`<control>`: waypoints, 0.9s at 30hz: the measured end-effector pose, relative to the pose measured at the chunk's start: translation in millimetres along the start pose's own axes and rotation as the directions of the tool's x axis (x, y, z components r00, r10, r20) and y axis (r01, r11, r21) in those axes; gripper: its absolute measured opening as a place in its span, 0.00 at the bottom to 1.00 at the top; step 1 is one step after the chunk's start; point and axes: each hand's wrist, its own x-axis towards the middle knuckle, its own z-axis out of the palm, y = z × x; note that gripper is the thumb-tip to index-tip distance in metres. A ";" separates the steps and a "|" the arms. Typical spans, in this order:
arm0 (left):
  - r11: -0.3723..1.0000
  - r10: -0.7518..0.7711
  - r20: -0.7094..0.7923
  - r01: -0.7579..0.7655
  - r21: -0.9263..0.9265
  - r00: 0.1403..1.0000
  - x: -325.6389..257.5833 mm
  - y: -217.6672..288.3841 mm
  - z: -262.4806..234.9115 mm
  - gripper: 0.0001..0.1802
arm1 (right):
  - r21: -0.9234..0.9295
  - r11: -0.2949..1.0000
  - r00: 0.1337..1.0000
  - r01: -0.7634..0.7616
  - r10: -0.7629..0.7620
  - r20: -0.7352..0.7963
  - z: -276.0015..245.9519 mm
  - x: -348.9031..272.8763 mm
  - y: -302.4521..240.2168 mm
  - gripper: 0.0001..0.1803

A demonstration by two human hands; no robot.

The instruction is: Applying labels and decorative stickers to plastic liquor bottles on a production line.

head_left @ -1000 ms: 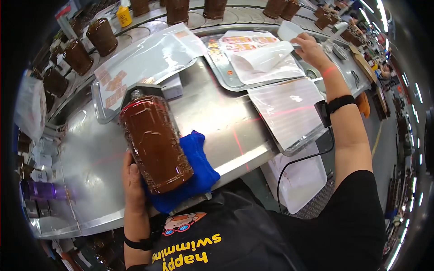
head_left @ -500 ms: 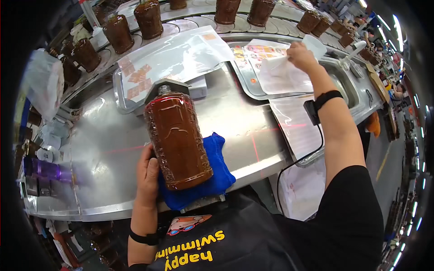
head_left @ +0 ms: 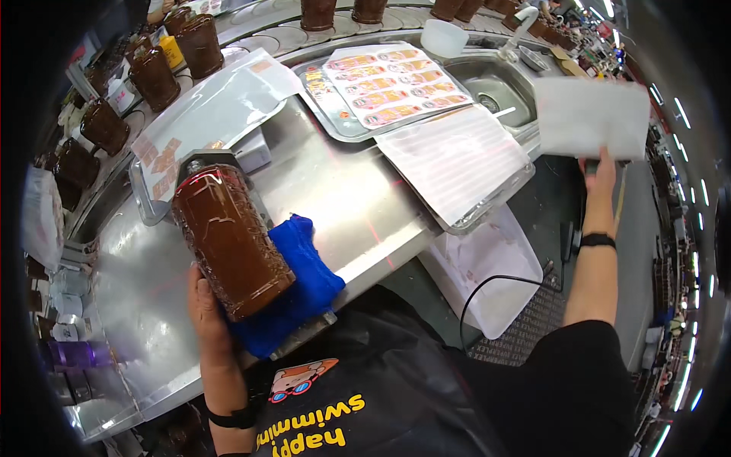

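Observation:
A large brown glass bottle [head_left: 232,244] lies tilted, its neck end in a dark grey angular holder [head_left: 204,158] and its base over a folded blue cloth [head_left: 301,266]. My left hand [head_left: 209,308] is closed against the bottle's lower left side, some fingers hidden behind it. Out to the right, beyond the bench edge, my right hand [head_left: 601,181] grips a whitish translucent sheet [head_left: 592,114] by its lower edge; the sheet is slightly blurred. A sheet of colourful labels [head_left: 400,84] rests on a metal tray [head_left: 324,114]. White sheets [head_left: 457,156] lie on another tray beside it.
A sink [head_left: 495,95] with a white tub [head_left: 444,36] on its rim is at the far right. Brown bottles [head_left: 154,80] line the conveyor at the back. Below the bench edge stands a white bin [head_left: 487,282], with a black cable [head_left: 495,279] looping across it.
My right hand has moved right and nearer, carrying the translucent sheet off the label tray, so the labels now show. The view has swung right; my left hand stays at the bottle.

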 end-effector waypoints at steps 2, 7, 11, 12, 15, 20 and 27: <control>1.000 -0.007 0.023 0.007 -0.018 1.000 1.8 -0.3 1.4 0.30 | 0.089 0.983 0.978 -0.163 0.173 -0.118 -85.8 -6.7 9.0 0.17; 1.000 0.007 -0.050 -0.006 0.009 0.999 1.3 -12.2 -6.0 0.31 | -0.171 0.662 0.613 -0.729 0.521 -0.594 -214.5 -56.1 87.1 0.17; 0.998 0.027 0.016 -0.028 0.059 1.000 4.8 -14.4 -11.5 0.33 | -0.456 0.621 0.684 -0.638 0.183 -0.707 -216.5 -30.1 87.0 0.20; 0.998 0.031 0.015 -0.032 0.047 0.999 6.3 -15.4 -10.7 0.33 | -0.521 0.732 0.814 -0.439 0.079 -0.575 -211.6 -12.1 78.3 0.21; 0.981 0.076 -0.047 -0.067 0.182 0.996 -0.6 -3.3 -1.6 0.36 | -0.759 0.647 0.997 0.079 -0.050 0.062 -32.5 -15.4 66.3 0.15; 0.999 0.026 -0.001 -0.026 0.040 1.000 3.8 -3.0 1.3 0.43 | -0.513 0.262 0.563 0.818 -0.180 0.806 186.6 32.4 77.8 0.15; 0.999 -0.040 -0.119 0.037 -0.021 0.992 -2.8 -15.6 -14.2 0.44 | -0.555 -0.261 0.610 0.790 0.438 0.661 362.0 72.1 195.2 0.29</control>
